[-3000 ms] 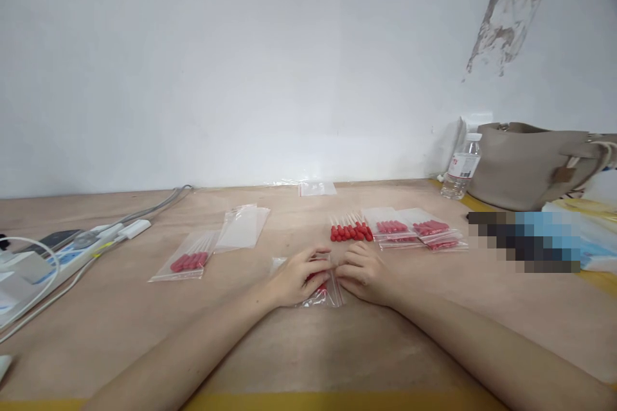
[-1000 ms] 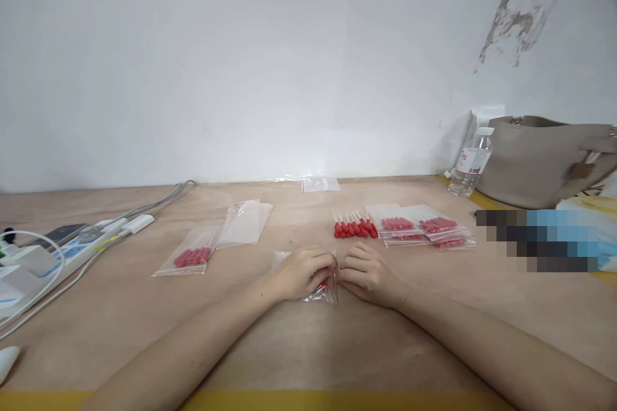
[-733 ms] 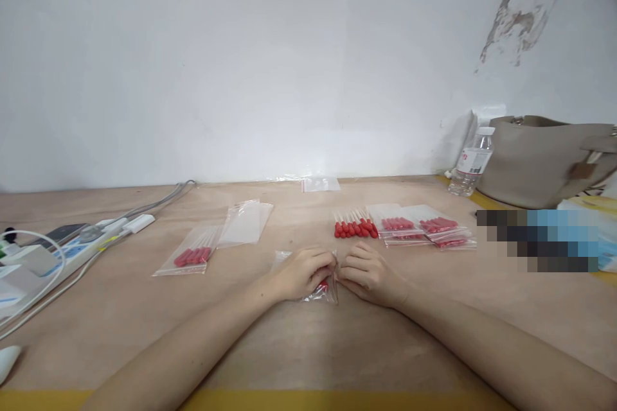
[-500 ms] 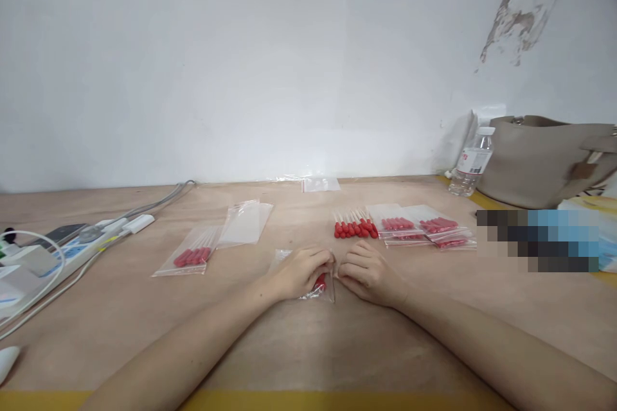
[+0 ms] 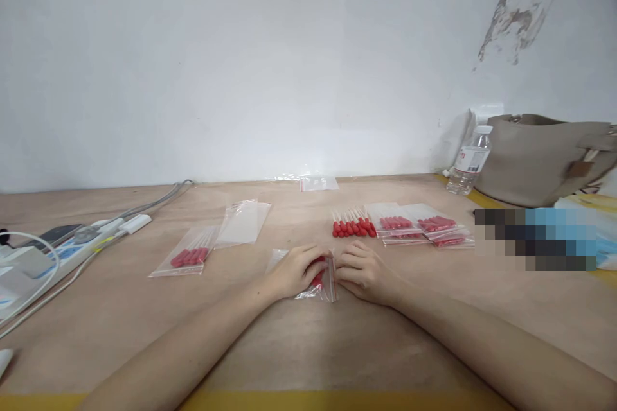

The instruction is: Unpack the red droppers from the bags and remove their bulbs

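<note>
A clear zip bag with red-headed swab sticks inside lies flat in front of me. Over its middle curls my left hand, gripping the bag near its opening and hiding much of the red heads. On the bag's right edge, where the zip strip runs, my right hand is closed, its fingertips pinched at the strip. Just beyond my right hand lies a row of loose red-headed swab sticks, heads toward me.
Filled zip bags overlap at the right, and another filled bag lies left. Flat bags sit behind it. A power strip with cables stands far left. A water bottle and a grey handbag are at the right.
The zip strip at the bag's right edge now shows more plainly between my hands. Both hands stay at nearly the same place; the whole view has shifted slightly.
</note>
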`<state>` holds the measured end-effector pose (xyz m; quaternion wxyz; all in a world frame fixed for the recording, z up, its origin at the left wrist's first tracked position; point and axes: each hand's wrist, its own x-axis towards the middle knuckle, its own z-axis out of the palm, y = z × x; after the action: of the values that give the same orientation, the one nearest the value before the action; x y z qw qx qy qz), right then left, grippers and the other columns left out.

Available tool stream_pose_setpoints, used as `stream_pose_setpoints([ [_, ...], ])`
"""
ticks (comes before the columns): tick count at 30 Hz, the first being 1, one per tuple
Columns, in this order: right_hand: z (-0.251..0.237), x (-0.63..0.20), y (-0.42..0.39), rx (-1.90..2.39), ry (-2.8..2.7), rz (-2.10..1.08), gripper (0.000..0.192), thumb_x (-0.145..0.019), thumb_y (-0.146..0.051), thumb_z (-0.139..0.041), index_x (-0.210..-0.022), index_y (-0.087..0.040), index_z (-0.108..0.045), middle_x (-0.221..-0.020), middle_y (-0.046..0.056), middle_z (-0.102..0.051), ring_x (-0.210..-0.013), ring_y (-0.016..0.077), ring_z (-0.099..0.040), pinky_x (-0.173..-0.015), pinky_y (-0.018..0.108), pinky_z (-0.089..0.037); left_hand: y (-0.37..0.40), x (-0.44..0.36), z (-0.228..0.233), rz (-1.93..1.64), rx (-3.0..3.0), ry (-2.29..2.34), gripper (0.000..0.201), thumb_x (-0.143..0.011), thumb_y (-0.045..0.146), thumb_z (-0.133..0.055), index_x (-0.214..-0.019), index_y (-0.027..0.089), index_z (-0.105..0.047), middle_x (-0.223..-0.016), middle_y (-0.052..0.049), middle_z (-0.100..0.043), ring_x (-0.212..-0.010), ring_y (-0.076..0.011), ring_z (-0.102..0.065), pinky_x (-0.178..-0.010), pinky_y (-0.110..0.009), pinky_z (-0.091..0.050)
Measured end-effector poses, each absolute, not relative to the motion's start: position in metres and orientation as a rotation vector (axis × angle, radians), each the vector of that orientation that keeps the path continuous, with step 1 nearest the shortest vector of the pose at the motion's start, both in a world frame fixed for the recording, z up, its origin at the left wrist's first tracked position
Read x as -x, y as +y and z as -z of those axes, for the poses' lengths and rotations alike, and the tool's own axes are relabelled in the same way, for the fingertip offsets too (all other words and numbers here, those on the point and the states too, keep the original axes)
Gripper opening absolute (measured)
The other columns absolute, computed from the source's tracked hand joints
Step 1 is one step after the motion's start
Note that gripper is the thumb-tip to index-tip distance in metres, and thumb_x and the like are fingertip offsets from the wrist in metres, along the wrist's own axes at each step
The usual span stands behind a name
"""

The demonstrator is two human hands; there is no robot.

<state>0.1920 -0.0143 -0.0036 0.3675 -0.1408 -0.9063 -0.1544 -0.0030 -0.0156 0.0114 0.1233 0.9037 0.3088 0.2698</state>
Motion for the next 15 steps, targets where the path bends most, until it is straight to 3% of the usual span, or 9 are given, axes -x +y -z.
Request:
stream_pose_setpoints([
  [7, 0.0045, -0.1920, -0.0147, 0.346, -2.239, 0.410, 0.020, -0.079, -0.015, -0.052, -0.059, -0.017, -0.051, -0.062, 0.000, -0.054, -0.064, 0.0108, -0.043, -0.060, 0.026, -0.030, -0.0141, 0.0045, -0.0056, -0.848, -2.644, 0.827, 0.025, -0.086, 0.014, -0.039, -0.103, 0.020, -0.057, -0.109, -0.004, -0.059, -0.098, -0.0126, -0.054, -0.086, -0.025, -0.043],
  [15, 0.0061, -0.1894, -0.0149, 0.376, -2.210, 0.413, 0.016, -0.078, -0.013, -0.052, -0.063, -0.016, -0.053, -0.065, 0.000, -0.057, -0.066, 0.0111, -0.044, -0.062, 0.027, -0.031, -0.0107, 0.0074, -0.0127, -0.615, -3.098, 0.704, 0.022, -0.088, 0.018, -0.040, -0.097, 0.019, -0.059, -0.114, -0.007, -0.055, -0.103, -0.0168, -0.052, -0.087, -0.029, -0.042],
])
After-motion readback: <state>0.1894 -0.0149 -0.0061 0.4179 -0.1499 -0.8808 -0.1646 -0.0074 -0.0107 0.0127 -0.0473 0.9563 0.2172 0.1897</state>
